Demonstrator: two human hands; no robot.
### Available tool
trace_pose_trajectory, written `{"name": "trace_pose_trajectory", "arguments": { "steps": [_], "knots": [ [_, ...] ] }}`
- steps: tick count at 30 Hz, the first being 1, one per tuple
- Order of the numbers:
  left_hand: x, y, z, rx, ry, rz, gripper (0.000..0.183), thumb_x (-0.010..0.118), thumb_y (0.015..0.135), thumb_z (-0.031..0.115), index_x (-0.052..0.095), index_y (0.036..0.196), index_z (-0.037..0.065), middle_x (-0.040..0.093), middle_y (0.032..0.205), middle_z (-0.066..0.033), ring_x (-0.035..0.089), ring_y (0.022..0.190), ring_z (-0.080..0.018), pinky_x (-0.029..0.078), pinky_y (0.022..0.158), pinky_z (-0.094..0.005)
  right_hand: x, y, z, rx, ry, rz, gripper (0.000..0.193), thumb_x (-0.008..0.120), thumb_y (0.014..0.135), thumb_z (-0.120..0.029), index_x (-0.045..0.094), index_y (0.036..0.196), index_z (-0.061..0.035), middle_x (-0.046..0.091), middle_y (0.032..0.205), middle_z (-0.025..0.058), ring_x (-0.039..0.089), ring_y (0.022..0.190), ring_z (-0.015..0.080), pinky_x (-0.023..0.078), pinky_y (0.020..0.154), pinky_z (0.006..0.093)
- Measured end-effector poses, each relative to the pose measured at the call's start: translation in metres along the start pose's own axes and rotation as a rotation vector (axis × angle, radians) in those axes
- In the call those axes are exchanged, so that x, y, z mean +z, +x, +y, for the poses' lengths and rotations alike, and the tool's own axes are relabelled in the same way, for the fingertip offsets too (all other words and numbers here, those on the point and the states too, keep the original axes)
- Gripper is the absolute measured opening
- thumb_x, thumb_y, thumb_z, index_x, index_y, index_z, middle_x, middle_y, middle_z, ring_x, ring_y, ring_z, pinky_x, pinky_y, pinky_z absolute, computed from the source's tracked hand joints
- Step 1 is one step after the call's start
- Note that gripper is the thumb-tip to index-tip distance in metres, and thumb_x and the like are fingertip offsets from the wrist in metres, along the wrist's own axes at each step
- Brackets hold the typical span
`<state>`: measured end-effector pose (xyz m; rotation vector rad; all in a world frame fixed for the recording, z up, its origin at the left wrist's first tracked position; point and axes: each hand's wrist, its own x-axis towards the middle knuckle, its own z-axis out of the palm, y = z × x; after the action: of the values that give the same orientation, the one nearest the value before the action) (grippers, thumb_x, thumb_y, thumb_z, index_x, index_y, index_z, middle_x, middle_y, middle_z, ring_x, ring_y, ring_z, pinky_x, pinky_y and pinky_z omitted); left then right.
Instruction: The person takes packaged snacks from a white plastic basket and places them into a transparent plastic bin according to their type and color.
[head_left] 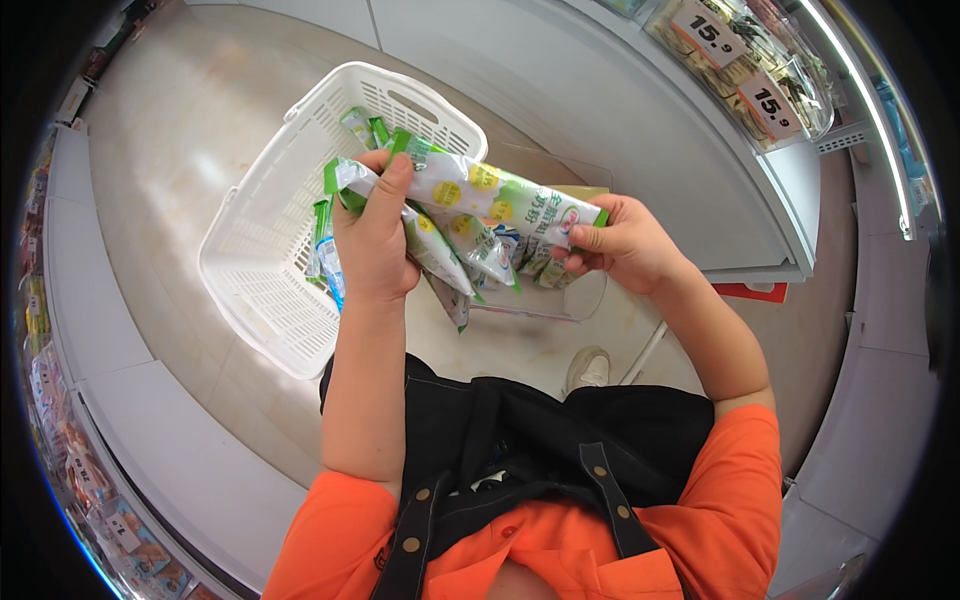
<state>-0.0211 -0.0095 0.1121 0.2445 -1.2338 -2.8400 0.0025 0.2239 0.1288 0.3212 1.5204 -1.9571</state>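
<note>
My left hand is closed around the ends of several slim green-and-white packets, which fan out and hang down below it. The topmost long packet stretches across to my right hand, whose thumb and fingers pinch its green far end. Below my left hand stands a white plastic basket; green packets and a blue-and-white packet lie in it. Under the held packets, a clear plastic bin has more packets inside, partly hidden by my hands.
A white display cabinet stands on the far side, with packaged goods on top at the right. White shelving with wrapped goods curves along the left. One light shoe is on the floor beside the clear bin.
</note>
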Motion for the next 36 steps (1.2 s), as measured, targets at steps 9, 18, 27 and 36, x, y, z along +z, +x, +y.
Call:
{"name": "trace_pose_trajectory", "arguments": {
  "steps": [9,18,27,36],
  "knots": [
    [-0.009,0.006,-0.003,0.077,0.036,0.000,0.018,0.058,0.083,0.018,0.050,0.094,0.006,0.054,0.088,-0.0046,0.054,0.083,-0.0164,0.047,0.073,-0.0330,0.011,-0.002,-0.001,-0.227,-0.012,0.009,0.030,0.065,0.074,0.000,0.052,0.102,0.0028,0.061,0.089,0.0117,0.062,0.077,0.0185,0.049,0.065,0.0260],
    [-0.020,0.022,0.016,0.100,0.021,0.264,0.023,0.061,0.080,0.019,0.051,0.094,0.005,0.052,0.086,-0.0044,0.053,0.078,-0.0144,0.046,0.068,-0.0294,-0.029,-0.006,-0.018,-0.060,-0.566,0.134,0.016,0.060,0.074,0.002,0.057,0.091,0.0039,0.062,0.078,0.0101,0.060,0.066,0.0149,0.049,0.060,0.0253],
    [-0.030,0.025,0.033,0.191,0.000,0.244,0.046,0.061,0.080,0.019,0.039,0.118,0.003,0.049,0.104,-0.0121,0.051,0.095,-0.0222,0.046,0.078,-0.0360,-0.049,0.042,0.028,0.040,-1.658,-0.030,0.018,0.057,0.059,-0.005,0.063,0.076,-0.0010,0.060,0.069,0.0174,0.059,0.067,0.0302,0.046,0.061,0.0375],
    [-0.029,0.024,0.030,0.120,-0.026,0.222,0.057,0.063,0.077,0.019,0.034,0.124,0.004,0.046,0.111,-0.0129,0.049,0.100,-0.0242,0.044,0.083,-0.0382,-0.057,0.089,0.119,0.064,-1.897,0.047,0.013,0.060,0.063,-0.005,0.064,0.075,-0.0021,0.062,0.080,0.0151,0.061,0.077,0.0293,0.050,0.065,0.0366]
  ]
}}
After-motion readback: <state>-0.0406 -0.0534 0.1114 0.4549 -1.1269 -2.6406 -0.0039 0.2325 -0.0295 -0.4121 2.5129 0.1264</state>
